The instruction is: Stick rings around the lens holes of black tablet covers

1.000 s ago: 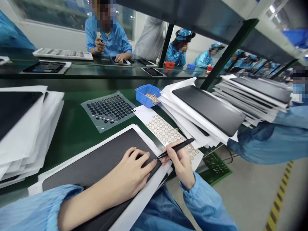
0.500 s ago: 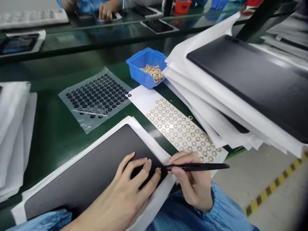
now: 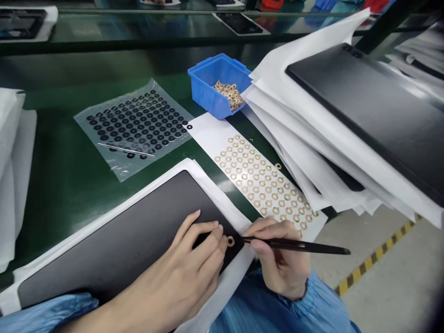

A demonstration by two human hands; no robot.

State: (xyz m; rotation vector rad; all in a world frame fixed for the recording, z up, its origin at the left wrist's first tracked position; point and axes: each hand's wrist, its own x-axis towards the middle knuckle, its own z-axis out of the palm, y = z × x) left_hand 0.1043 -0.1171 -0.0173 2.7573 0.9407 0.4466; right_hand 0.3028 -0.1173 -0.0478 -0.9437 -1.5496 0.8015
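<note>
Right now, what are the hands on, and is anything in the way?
Right hand: black tweezers, tips at tan ring. Left hand: flat on dark panel, fingertips beside ring. Stack of papered panels off right.

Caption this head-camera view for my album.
Right hand's tweezers hold a tan ring on a dark panel beside the left hand.

Green bench [image 3: 52, 162] offers the left hand [image 3: 180, 263] passage beside the black-ring sheet [image 3: 133, 127]; paper-stacked tablets [image 3: 367, 115] block the right.

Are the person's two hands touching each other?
Apart: the head view shows a gap between the left hand and right hand, with the tips of the tweezers and a small ring in it.
</note>
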